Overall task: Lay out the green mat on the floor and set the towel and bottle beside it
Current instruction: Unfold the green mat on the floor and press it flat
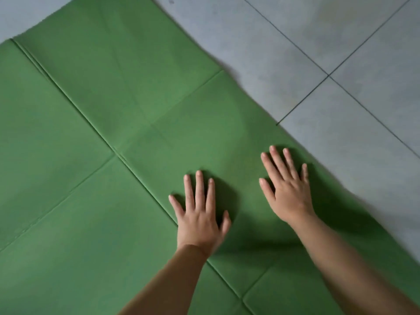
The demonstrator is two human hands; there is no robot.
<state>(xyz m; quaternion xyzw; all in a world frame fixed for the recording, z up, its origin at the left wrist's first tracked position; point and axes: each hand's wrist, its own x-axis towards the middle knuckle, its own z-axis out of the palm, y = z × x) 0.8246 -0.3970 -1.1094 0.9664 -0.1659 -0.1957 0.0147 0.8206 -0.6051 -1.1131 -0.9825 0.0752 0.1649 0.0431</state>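
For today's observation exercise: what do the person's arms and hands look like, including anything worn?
Both forearms are bare, no sleeves in view. The left hand and right hand carry no gloves, rings, watch or bracelets. The fingers end in short, unpainted nails.

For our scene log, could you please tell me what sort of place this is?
Likely indoors: a grey tiled floor with dark grout lines, and a green mat lying on it.

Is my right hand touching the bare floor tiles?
Apart. The head view shows the right hand wholly over the green mat, with mat showing between it and the floor tiles.
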